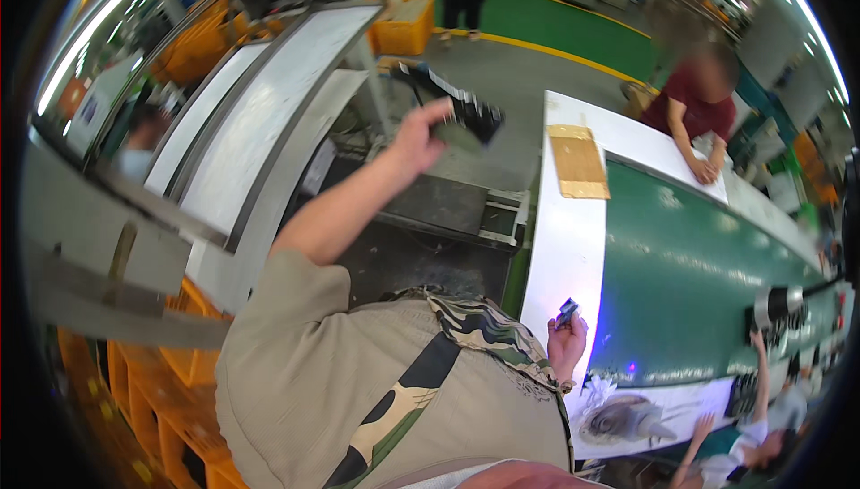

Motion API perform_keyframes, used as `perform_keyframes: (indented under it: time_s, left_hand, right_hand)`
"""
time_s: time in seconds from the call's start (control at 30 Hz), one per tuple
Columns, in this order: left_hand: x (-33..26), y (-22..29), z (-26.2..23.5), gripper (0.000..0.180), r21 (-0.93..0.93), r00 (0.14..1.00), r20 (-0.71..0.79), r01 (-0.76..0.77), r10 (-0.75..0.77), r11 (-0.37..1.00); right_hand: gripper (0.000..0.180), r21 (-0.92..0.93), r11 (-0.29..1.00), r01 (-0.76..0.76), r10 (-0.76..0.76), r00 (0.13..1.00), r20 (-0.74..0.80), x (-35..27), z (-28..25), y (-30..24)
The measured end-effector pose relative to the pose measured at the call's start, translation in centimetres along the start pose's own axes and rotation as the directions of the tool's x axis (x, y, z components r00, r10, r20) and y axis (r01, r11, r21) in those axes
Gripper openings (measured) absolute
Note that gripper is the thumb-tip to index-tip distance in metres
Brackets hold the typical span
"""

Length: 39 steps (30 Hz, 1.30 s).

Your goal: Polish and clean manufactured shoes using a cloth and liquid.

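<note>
My left arm is stretched forward over a dark platform. In my left hand point(416, 141), the fingers are closed round the near end of a long black ridged part point(470, 111), which tilts down to the right; motion blur hides its exact kind. Close to my body, above the white ledge point(563, 265), my right hand point(566, 344) pinches a small dark-blue block-like piece point(567, 311) at its fingertips. The two held things are well apart.
Right of the ledge runs a green conveyor belt point(681, 265). Flattened cardboard point(578, 162) lies on the ledge. A person in dark red point(690, 104) leans at the far side; another reaches in at lower right. White chutes point(278, 104) and orange crates point(166, 399) stand left.
</note>
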<state>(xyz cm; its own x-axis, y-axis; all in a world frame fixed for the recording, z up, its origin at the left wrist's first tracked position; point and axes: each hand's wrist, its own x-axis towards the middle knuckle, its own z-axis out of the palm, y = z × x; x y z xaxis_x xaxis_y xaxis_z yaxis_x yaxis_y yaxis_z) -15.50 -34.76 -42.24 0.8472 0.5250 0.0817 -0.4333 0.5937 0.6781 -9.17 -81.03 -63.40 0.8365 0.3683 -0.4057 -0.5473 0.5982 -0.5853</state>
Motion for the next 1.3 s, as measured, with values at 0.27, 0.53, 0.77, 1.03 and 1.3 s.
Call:
perform_keyframes:
  time_s: [0.27, 0.53, 0.77, 1.03, 1.3]
  left_hand:
    - [-3.8, 28.6, -7.3, 0.041, 0.637, 0.793, -0.481, 0.022, 0.375, 0.770]
    - [-16.8, 43.2, -19.0, 0.037, 0.737, 0.613, -0.598, 0.674, 0.516, 0.053]
    - [-4.6, 35.0, -12.6, 0.039, 0.558, 0.842, -0.348, 0.539, 0.413, -0.631]
    - [9.6, 14.2, 3.5, 0.051, 0.673, 0.997, 0.035, 0.025, 0.066, -0.739]
    - [3.5, -21.2, 12.5, 0.064, 0.600, 0.615, 0.171, -0.685, -0.770, -0.414]
  right_hand:
    - [0.006, 0.061, 0.992, -0.109, 0.102, 0.990, 0.102, 3.5, 0.5, 0.7]
    - [0.014, 0.109, 0.987, -0.117, 0.122, 0.991, -0.045, 4.3, -2.5, 1.1]
    - [0.012, 0.170, 0.984, 0.051, -0.035, 0.995, -0.095, 3.6, -5.1, 0.0]
    - [0.016, 0.218, 0.966, 0.136, -0.047, 0.928, -0.369, -1.8, -10.3, -0.4]
    - [0.017, 0.249, 0.927, 0.280, -0.107, 0.835, -0.540, -8.6, -15.3, 0.3]
